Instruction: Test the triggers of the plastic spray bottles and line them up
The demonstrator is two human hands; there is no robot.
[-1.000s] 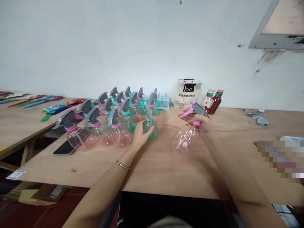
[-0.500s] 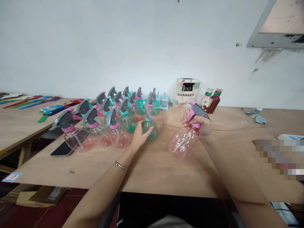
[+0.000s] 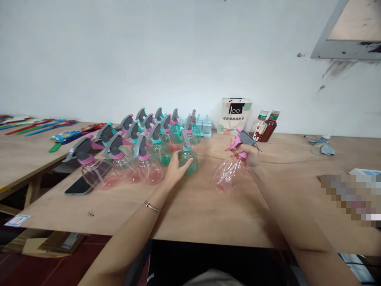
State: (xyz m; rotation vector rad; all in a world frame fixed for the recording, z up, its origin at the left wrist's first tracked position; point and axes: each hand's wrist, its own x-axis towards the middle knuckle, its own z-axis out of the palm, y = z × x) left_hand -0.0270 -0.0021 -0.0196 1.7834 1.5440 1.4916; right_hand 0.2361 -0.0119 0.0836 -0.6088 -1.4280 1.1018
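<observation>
Two wooden tables (image 3: pixel 190 214) by pale wall (image 3: pixel 133 55); pink bottle (image 3: pixel 228 174) with trigger (image 3: pixel 233 143) leftward, long axis rising rightward, neck gripped in right hand (image 3: pixel 249 153); green bottle (image 3: pixel 192 161) upright, clasped by left hand (image 3: pixel 177 169).

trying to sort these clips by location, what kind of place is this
Probably a small workshop or packing room: a bare wooden worktable, many alike spray bottles grouped on it, and cardboard stored underneath.

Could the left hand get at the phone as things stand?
Probably, if the left hand leaves the green bottle: the phone looks open along its near edge, though a pink bottle overlaps its right side.
</observation>
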